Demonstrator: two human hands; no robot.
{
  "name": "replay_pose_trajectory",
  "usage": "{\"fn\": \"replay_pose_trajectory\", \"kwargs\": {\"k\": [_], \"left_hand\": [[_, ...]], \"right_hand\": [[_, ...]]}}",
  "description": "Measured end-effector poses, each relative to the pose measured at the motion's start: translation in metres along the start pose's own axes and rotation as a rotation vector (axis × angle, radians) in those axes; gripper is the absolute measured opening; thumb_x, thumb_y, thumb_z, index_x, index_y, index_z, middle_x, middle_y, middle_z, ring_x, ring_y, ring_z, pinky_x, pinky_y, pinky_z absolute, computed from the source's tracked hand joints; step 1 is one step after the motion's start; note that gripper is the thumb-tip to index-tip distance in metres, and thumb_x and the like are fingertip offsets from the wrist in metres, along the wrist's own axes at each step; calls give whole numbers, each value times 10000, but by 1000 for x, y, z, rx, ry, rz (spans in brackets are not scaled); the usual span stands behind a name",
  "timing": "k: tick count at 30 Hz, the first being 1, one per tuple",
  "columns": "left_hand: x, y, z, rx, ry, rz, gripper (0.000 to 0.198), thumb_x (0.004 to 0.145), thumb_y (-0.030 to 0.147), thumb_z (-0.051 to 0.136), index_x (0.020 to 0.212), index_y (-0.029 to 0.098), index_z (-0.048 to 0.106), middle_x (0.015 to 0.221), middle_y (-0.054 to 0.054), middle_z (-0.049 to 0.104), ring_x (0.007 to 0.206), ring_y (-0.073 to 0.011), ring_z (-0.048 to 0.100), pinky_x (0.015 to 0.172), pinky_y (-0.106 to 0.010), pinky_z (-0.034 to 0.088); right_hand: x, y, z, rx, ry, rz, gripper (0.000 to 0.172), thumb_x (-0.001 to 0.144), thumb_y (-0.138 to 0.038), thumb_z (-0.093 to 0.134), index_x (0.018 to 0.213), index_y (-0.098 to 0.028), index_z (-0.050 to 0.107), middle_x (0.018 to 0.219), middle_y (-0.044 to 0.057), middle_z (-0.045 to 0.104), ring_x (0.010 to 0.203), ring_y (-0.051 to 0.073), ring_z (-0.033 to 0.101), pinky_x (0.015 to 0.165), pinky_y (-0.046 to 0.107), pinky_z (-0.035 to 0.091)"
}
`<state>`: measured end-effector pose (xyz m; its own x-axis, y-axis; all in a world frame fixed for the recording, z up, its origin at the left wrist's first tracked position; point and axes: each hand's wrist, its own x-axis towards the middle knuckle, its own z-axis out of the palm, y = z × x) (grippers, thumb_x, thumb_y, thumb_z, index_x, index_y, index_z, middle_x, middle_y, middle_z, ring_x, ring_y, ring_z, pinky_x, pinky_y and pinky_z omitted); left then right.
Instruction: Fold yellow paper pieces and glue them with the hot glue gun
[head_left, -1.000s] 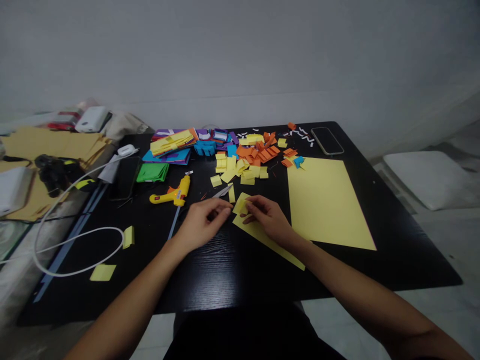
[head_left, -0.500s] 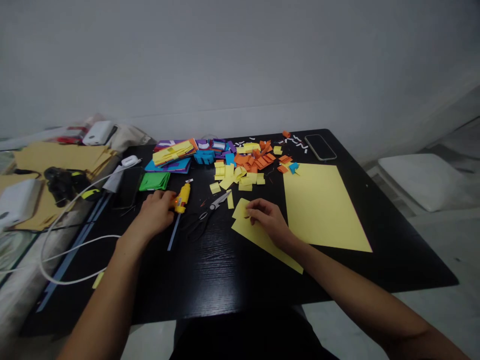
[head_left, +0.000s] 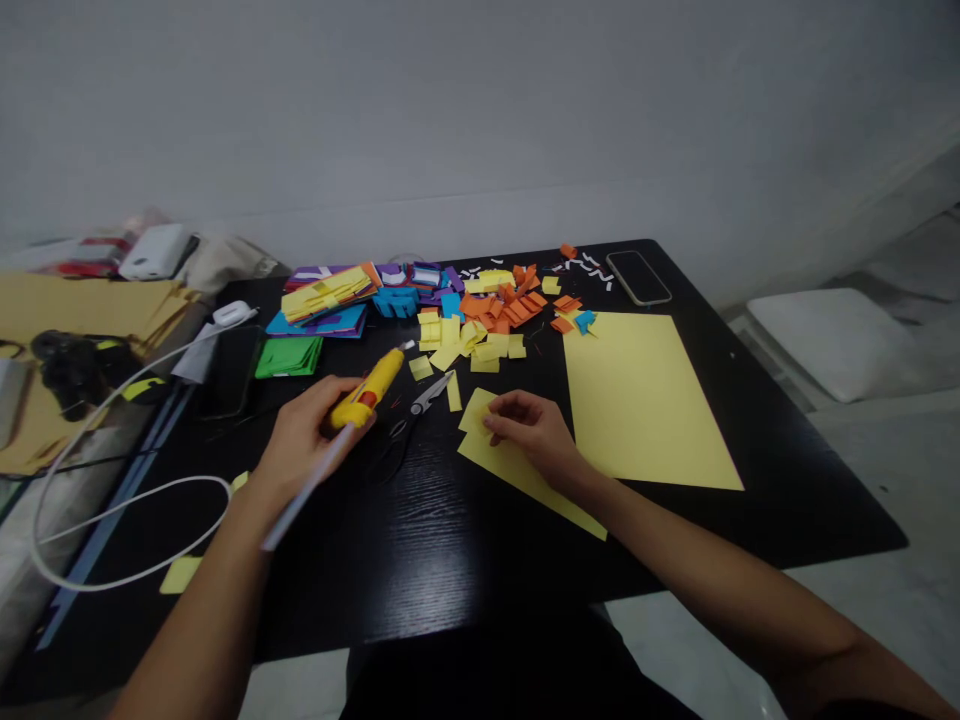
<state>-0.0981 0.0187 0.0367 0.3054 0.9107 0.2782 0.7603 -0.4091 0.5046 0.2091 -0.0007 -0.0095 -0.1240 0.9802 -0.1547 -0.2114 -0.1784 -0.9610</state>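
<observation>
- The left hand (head_left: 304,440) is closed around the grip of a yellow hot glue gun (head_left: 371,390) and holds it lifted off the black table (head_left: 450,560), left of the middle. The nozzle points up and away toward the far edge, and a pale glue stick (head_left: 300,505) trails out of the back toward the near edge.
- The right hand (head_left: 536,430) rests palm-down near the middle of the table. Its bent fingers lie on a small yellow paper piece (head_left: 478,410), which sits on the far end of a long yellow strip (head_left: 525,478). I cannot tell whether they pinch the piece or only press it.
- Scissors (head_left: 412,415) lie between the two hands, just beside the gun's tip.
- A large yellow sheet (head_left: 645,400) lies toward the right edge, touching or overlapping the strip.
- Cut yellow and orange pieces (head_left: 487,320) are heaped near the far edge, and a phone (head_left: 637,277) lies by the far right corner.
- As I judge it, the nozzle is well apart from the small piece, so it should cross above the scissors rather than drag over them.
- The right fingertips are best kept at the piece's edge, away from the hot tip, pinning it flat.
- A light squeeze should do, since the paper is small.
</observation>
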Motion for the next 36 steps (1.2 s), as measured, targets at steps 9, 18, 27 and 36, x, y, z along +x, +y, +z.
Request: {"fn": "replay_pose_trajectory", "kwargs": {"k": [9, 18, 27, 36], "left_hand": [[-10, 8, 17, -432, -68, -178, 413, 917, 530, 607, 881, 141, 741, 731, -61, 710, 561, -170, 606, 513, -271, 501], [-6, 13, 21, -617, -118, -207, 487, 899, 586, 652, 882, 111, 755, 704, -68, 699, 475, -123, 572, 424, -220, 478], [-4, 19, 20, -570, -139, -195, 467, 890, 572, 671, 824, 116, 742, 699, -70, 718, 463, -111, 551, 419, -207, 463], [-5, 17, 22, -591, -129, -222, 484, 872, 597, 676, 816, 122, 747, 699, -67, 707, 470, -117, 542, 428, -220, 448]], "right_hand": [[-1, 1, 1, 88, -17, 28, 355, 682, -327, 926, 912, -200, 687, 787, -18, 709, 704, 146, 715, 753, 345, 641], [-12, -8, 3, -66, -203, -188, 450, 766, -253, 876, 1191, -276, 731, 1315, 45, 701, 719, 87, 621, 756, 298, 608], [-18, -5, 1, -548, -212, -607, 417, 891, -216, 755, 1303, -275, 718, 1442, 107, 655, 1300, 269, 639, 881, 356, 620], [-16, -1, 2, -601, -210, -632, 498, 891, -198, 751, 1375, -290, 676, 1383, 99, 684, 1272, 259, 658, 945, 383, 620]]}}
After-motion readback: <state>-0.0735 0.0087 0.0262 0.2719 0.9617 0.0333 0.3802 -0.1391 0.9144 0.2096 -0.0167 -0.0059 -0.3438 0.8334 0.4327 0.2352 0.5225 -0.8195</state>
